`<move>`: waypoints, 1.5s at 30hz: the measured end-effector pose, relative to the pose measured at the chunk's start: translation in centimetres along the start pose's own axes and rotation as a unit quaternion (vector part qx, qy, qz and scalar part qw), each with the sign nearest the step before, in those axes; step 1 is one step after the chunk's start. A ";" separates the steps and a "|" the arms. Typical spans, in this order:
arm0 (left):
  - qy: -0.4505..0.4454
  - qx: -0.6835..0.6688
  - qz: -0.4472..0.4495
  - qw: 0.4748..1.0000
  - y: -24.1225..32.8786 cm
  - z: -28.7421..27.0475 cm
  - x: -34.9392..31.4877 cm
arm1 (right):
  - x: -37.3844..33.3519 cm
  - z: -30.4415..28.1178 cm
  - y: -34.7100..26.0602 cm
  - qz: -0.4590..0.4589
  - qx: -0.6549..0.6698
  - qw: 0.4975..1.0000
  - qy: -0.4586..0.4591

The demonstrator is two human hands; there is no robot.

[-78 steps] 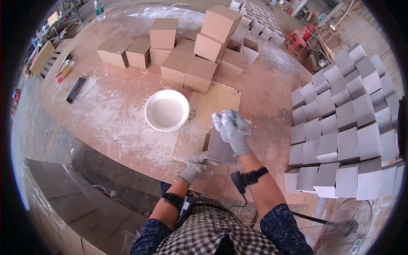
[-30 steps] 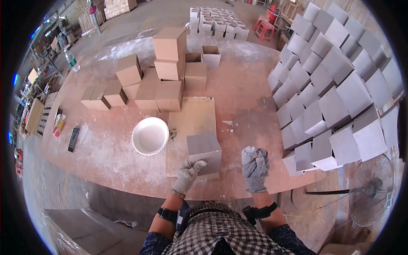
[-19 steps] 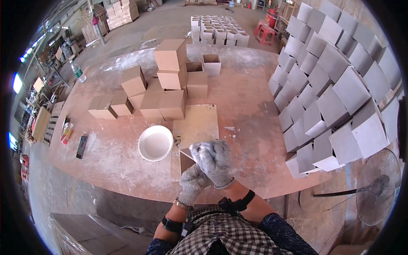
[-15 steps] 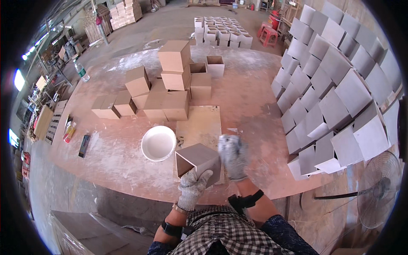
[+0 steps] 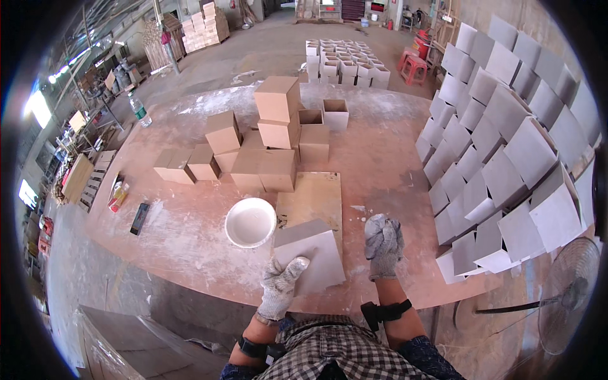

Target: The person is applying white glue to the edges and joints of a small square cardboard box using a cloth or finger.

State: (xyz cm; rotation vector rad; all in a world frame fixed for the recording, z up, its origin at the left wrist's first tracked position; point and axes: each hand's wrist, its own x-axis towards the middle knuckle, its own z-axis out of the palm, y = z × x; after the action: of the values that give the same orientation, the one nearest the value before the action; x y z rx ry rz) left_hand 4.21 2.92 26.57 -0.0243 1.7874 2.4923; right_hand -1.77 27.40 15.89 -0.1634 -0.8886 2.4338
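My left hand [image 5: 280, 288], in a pale knit glove, grips the near left side of a box [image 5: 313, 256], its thumb lying across a whitish face. That face is tilted toward me and the face beyond it looks greyer. Under the box's far part lies a tan board [image 5: 316, 196]. To the right, apart from the box, my right hand [image 5: 384, 247] is raised over the table in a greyer, smeared glove. Its fingers are curled closed; whatever they may hold cannot be made out. A white bowl [image 5: 251, 201] with whitish contents stands just beyond my left hand.
Brown boxes [image 5: 277, 98] are piled on the table's far side. A tall stack of whitish boxes [image 5: 506, 168] rises along the right, near a fan [image 5: 573, 294]. A plastic bottle [image 5: 139, 111] and a dark oblong object [image 5: 139, 218] are on the left.
My right hand has moved right, away from the box. The box has turned, so its open end no longer shows and a broad pale face does. The whole view has shifted slightly.
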 end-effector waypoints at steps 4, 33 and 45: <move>0.004 -0.088 0.007 0.996 0.6 -1.4 -0.7 | -0.1 -1.8 -0.2 -0.018 -0.079 0.997 -0.006; 0.395 -0.085 -0.299 0.865 -22.1 -26.6 -21.7 | -2.8 -2.8 2.0 0.226 -0.010 0.973 -0.049; 0.375 -0.050 -0.316 0.870 -21.3 -26.5 -21.0 | -4.7 3.0 -0.7 0.241 -0.051 0.968 -0.049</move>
State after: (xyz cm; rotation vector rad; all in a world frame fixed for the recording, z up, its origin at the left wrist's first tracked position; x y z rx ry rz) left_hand 25.84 -16.44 -0.91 -1.4952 1.4365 2.1686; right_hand 1.64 23.69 18.29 -0.3339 -1.1249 2.8627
